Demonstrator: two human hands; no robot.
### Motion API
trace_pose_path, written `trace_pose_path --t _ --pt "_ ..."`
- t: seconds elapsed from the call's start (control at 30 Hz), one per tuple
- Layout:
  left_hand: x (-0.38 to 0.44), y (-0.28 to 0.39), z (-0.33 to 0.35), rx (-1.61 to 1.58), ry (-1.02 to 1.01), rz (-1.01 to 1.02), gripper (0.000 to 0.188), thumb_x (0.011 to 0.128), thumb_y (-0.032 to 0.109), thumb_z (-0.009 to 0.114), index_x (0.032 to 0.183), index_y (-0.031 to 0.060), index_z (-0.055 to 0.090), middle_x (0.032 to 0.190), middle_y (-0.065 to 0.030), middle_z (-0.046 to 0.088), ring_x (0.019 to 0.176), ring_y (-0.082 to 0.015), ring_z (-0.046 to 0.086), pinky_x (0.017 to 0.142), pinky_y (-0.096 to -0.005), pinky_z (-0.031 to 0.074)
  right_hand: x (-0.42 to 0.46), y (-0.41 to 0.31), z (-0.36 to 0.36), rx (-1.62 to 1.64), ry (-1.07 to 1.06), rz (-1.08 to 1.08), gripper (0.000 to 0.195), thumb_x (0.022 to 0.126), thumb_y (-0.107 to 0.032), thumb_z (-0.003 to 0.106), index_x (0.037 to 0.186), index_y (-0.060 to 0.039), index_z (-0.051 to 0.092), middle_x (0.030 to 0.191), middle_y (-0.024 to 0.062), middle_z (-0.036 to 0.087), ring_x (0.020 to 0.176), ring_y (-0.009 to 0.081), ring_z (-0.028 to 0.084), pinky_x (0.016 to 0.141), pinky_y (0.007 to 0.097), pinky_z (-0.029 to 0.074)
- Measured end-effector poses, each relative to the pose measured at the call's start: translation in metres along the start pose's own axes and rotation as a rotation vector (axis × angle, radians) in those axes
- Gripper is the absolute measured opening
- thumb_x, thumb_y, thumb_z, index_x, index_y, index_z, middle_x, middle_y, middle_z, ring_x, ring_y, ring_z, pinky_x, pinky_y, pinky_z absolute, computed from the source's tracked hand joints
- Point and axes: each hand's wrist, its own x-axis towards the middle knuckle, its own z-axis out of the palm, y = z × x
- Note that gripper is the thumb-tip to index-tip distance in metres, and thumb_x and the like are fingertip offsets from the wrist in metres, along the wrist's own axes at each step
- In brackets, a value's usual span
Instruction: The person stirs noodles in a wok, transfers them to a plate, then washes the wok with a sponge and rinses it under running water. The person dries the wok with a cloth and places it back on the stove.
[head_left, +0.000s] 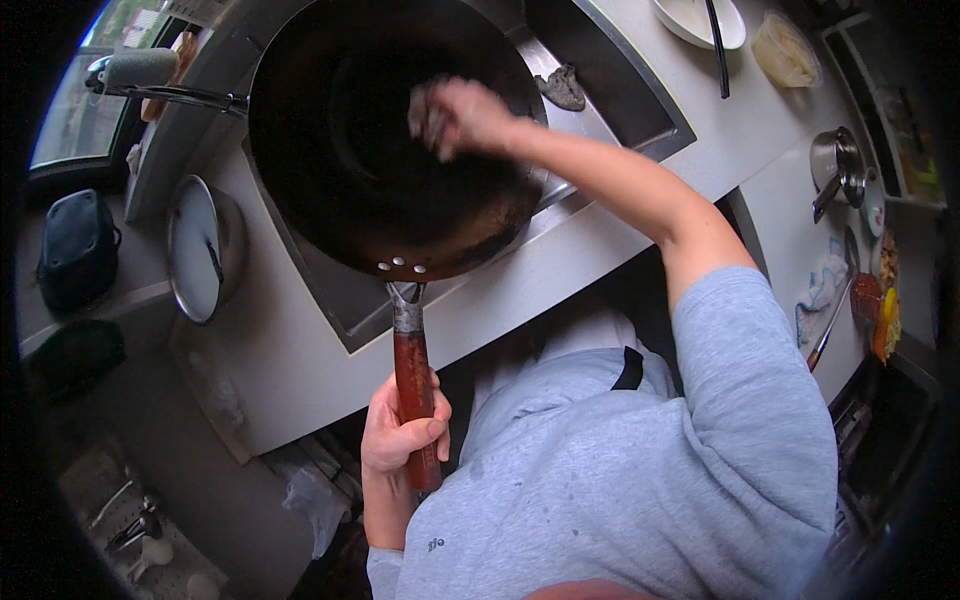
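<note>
My left hand (405, 427) is closed around the reddish wooden handle of a large dark wok (420, 225), which is held over a stainless steel sink (330, 292). Over the inside of the wok, on its right side, is my right hand (461, 116), blurred and with curled fingers. Something may be bunched in those fingers, but the blur hides what it is and whether they touch the metal. A grey crumpled cloth or scrubber (564, 88) lies at the sink, just right of the wok's rim.
A faucet (172, 91) reaches to the wok's left rim. A round lid (196, 247) stands on the left counter. At the upper right are a white bowl (694, 22) with chopsticks and a plastic tub (786, 51). Farther right sit a small steel pot (838, 165) and a cloth (823, 289).
</note>
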Motion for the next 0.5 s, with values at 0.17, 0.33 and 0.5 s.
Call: trace_pose_path --t 0.17,0.33,0.5 --pt "-0.004 0.000 -0.012 -0.010 -0.006 -0.016 0.045 0.065 -0.001 0.065 0.102 -0.0002 0.039 0.070 -0.0113 0.054 0.045 -0.0176 0.055 0.041 -0.0274 0.048 -0.051 -0.075 -0.029 0.468 -0.652 -0.120 0.042 0.062 -0.015 0.066 0.103 -0.0096 0.057 0.098 0.0117 0.056 0.093 0.0282 0.055 0.080 0.0378 0.046" --pt "-0.006 0.007 -0.013 0.068 -0.014 -0.037 0.046 0.064 -0.001 0.065 0.102 0.0000 0.039 0.071 -0.0115 0.054 0.046 -0.0169 0.054 0.042 -0.0271 0.048 0.045 -0.027 -0.060 -0.717 -0.161 -0.466 0.019 0.073 -0.017 0.056 0.092 -0.0190 0.059 0.099 0.0043 0.054 0.095 0.0263 0.050 0.074 0.0464 0.043" --pt "-0.008 0.006 -0.018 0.065 -0.040 -0.027 0.046 0.064 -0.002 0.065 0.102 -0.0003 0.039 0.070 -0.0114 0.054 0.046 -0.0172 0.054 0.041 -0.0274 0.047 0.046 0.033 -0.110 -0.697 0.081 -0.321 0.028 0.073 -0.024 0.060 0.098 -0.0129 0.056 0.104 0.0110 0.052 0.099 0.0272 0.048 0.079 0.0468 0.040"
